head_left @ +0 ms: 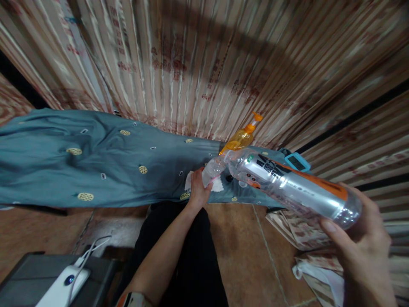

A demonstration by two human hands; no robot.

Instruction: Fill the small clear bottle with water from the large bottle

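Observation:
My right hand (358, 238) grips the base of a large clear plastic bottle (287, 185) with an orange and black label, tilted so its neck points left and down. The neck meets the mouth of a small clear bottle (212, 169), which my left hand (198, 189) holds upright over the edge of a bed. A white tissue (218, 185) lies just behind my left hand. An orange pump bottle (240, 137) stands right behind the two bottles on the teal bedsheet (96, 162).
A blue digital device (297, 162) lies on the bed at right. Striped curtains (204, 64) hang behind the bed. A white device with a cable (65, 283) rests on a dark box at bottom left. Folded cloth (303, 232) lies on the tiled floor at right.

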